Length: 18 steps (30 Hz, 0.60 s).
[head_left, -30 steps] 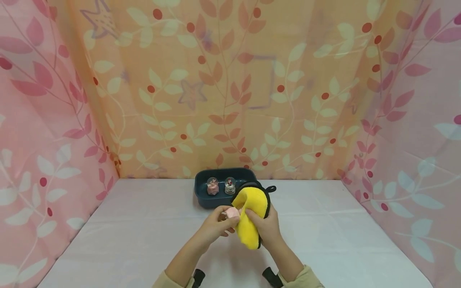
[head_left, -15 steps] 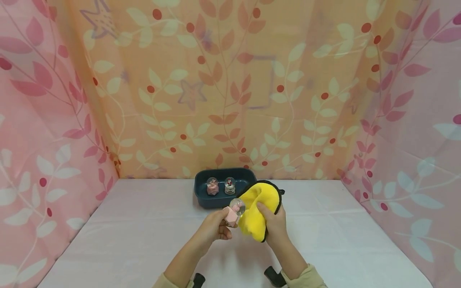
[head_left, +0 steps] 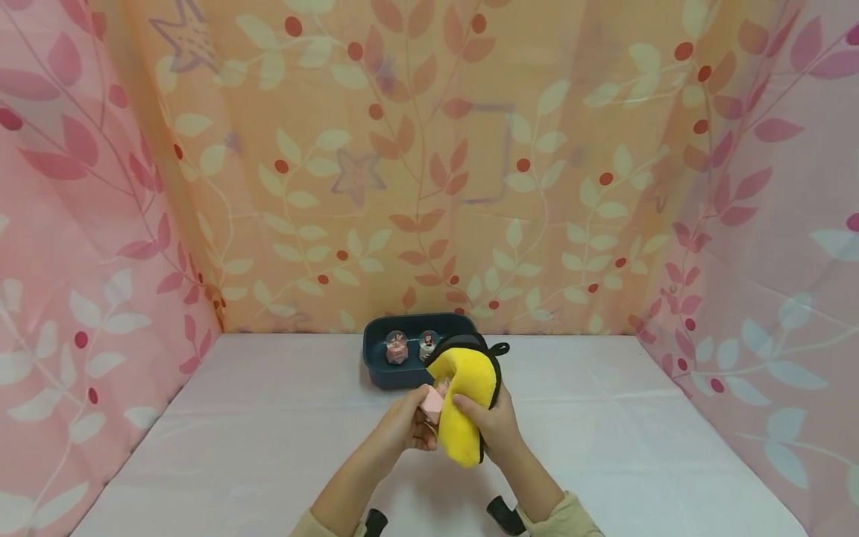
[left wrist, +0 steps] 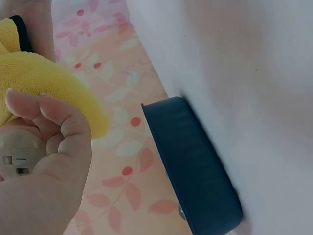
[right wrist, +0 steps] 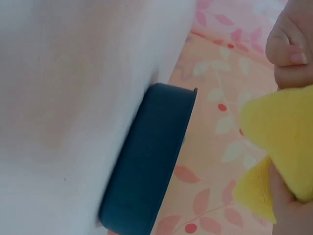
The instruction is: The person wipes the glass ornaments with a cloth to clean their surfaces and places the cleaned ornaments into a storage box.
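My left hand (head_left: 400,426) grips a small snow globe (head_left: 432,403) by its faceted pink base. In the left wrist view the underside of that base (left wrist: 20,152) faces the camera, with a small switch on it. A yellow cloth (head_left: 464,406) with black edging is held in my right hand (head_left: 499,421), thumb on top. The cloth wraps over the globe's clear dome, hiding most of it. In the right wrist view the yellow cloth (right wrist: 283,137) covers much of the right hand, and the left hand's curled fingers (right wrist: 289,51) lie beyond it.
Behind the hands a dark blue tray (head_left: 376,373) stands on the white table (head_left: 268,432). Inside are a pink-based snow globe (head_left: 397,349) and a white-based snow globe (head_left: 427,346), the latter partly covered by the cloth. Patterned curtains (head_left: 429,186) enclose the back and sides.
The cloth drew off to the right, baring the dome half a second ago, then came back left over it. The left hand keeps its grip on the snow globe.
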Each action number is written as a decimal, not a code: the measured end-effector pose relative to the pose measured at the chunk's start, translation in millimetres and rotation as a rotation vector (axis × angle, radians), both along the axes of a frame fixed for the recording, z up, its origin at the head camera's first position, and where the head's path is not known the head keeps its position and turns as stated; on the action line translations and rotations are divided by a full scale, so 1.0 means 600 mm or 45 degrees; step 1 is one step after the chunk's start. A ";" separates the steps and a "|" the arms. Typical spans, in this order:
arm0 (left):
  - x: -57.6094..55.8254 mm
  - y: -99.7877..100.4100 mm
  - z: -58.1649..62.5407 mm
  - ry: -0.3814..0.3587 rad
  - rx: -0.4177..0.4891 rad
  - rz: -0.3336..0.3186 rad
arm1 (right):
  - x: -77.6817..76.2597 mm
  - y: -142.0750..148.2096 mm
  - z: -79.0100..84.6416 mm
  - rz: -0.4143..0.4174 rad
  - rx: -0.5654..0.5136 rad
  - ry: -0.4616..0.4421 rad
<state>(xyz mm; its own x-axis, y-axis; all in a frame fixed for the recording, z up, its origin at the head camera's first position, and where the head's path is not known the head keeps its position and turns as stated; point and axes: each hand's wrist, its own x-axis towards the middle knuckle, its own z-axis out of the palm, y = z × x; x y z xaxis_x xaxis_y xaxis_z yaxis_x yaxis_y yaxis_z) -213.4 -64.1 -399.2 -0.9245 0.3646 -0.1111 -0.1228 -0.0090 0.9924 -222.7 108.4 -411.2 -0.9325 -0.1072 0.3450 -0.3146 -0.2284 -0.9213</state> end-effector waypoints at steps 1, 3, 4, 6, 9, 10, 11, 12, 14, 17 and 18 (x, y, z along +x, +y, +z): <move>0.001 0.000 0.000 0.000 -0.026 0.004 | 0.000 -0.001 0.000 -0.022 0.009 -0.011; 0.002 -0.001 -0.001 0.012 -0.074 0.004 | 0.000 -0.003 -0.001 -0.075 0.030 -0.035; 0.002 -0.002 -0.001 0.018 -0.094 0.005 | 0.000 -0.003 -0.001 -0.098 0.040 -0.045; 0.002 -0.005 -0.003 0.033 -0.109 0.009 | 0.000 -0.003 -0.001 -0.135 0.058 -0.065; -0.001 -0.009 -0.004 0.044 -0.076 0.001 | 0.000 -0.002 -0.002 -0.166 0.078 -0.092; -0.002 -0.010 -0.003 0.046 -0.056 -0.005 | 0.000 -0.001 -0.002 -0.176 0.087 -0.102; -0.003 -0.011 -0.003 0.048 -0.035 -0.013 | 0.000 -0.001 -0.002 -0.187 0.093 -0.112; -0.003 -0.011 -0.003 0.051 -0.019 -0.019 | -0.001 -0.001 -0.002 -0.200 0.096 -0.123; -0.004 -0.012 -0.002 0.063 -0.006 -0.030 | -0.002 0.000 -0.002 -0.225 0.091 -0.140; -0.004 -0.013 -0.002 0.085 -0.016 -0.031 | -0.005 0.001 -0.003 -0.263 0.074 -0.151; -0.004 -0.013 -0.003 0.091 -0.024 -0.029 | -0.006 0.002 -0.003 -0.275 0.069 -0.154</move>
<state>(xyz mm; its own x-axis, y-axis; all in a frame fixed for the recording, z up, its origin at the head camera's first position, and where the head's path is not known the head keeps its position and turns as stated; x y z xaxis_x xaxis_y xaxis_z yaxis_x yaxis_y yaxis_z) -216.0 -72.2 -400.9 -0.9218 0.3841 -0.0521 -0.0514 0.0120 0.9986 -226.3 109.8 -413.1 -0.9699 0.0838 0.2286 -0.2374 -0.1168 -0.9644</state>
